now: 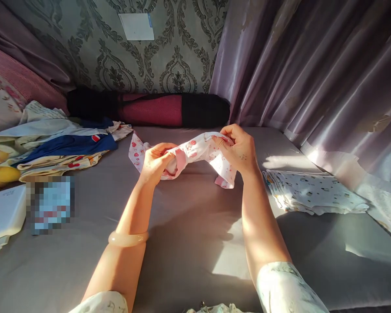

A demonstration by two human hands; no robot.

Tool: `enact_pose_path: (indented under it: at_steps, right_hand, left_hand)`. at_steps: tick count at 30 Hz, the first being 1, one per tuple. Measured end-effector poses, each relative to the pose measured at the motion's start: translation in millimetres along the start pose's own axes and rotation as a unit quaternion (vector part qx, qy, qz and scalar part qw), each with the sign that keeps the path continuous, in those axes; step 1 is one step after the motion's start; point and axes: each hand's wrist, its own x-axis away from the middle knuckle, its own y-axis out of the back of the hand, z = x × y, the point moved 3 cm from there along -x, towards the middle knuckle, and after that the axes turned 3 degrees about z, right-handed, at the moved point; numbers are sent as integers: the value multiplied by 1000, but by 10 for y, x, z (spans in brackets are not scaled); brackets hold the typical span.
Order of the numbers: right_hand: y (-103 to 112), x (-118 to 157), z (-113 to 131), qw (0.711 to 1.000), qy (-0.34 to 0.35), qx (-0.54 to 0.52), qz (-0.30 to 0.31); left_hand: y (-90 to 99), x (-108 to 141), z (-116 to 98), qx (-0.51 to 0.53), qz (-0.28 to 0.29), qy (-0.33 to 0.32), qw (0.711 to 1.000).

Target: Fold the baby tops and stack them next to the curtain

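Observation:
A small white garment (197,150) with red and pink prints and pink trim is stretched between my two hands above the grey sheet. My left hand (156,163) pinches it near a pink edge, with fingers and thumb closed. At the other end, the fingers of my right hand (238,147) are closed on its upper edge. One printed flap hangs below my right hand, and another pokes out to the left of my left hand. The cloth is bunched, so its full shape is hidden.
Clothes (65,139) lie heaped at left, near a yellow plush toy (6,171) and a white power bank (6,213) with a cable. Folded printed cloths (316,191) are stacked at right. A black and red roll (150,108) lies along the wall; curtains (296,65) hang at right.

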Motion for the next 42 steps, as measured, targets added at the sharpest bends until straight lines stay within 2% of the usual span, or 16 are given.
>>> enact_pose_path:
  at_steps: [2, 6, 10, 12, 15, 18, 21, 25, 32, 35, 39, 42]
  right_hand:
    - [9, -13, -118, 999, -24, 35, 34]
    - [-38, 3, -541, 984, -65, 106, 127]
    - [-121, 72, -869, 960, -146, 150, 185]
    - [-174, 75, -832, 965, -126, 149, 175]
    - [-314, 50, -558, 981, -36, 103, 162]
    - [-532, 64, -272, 978, 11, 30, 207]
    - [-721, 125, -139, 970, 24, -12, 242]
    - [-827, 202, -158, 964, 13, -21, 265]
    - [-827, 198, -139, 962, 48, -8, 269]
    - [-821, 185, -157, 960, 39, 7, 278]
    - [-761, 131, -290, 972, 22, 25, 232]
    - [-692, 85, -447, 982, 0, 36, 186]
  left_hand:
    - [-13, -9, 71, -7, 6, 7, 1000]
    - [-77, -7, 237, -23, 42, 22, 999]
    - [-120, 3, 349, -32, 69, 43, 996]
    - [-129, 2, 366, -37, 71, 51, 995]
    - [-139, 1, 350, -37, 76, 52, 995]
    - [-140, 10, 316, -39, 80, 51, 995]
    - [-129, 23, 298, -40, 87, 59, 994]
    - [-113, 40, 296, -48, 90, 95, 990]
    - [-137, 89, 289, -47, 93, 179, 978]
    - [-122, 104, 292, -59, 117, 198, 971]
    - [-12, 68, 247, -62, 140, 148, 977]
    - [171, -3, 243, -39, 86, 108, 990]
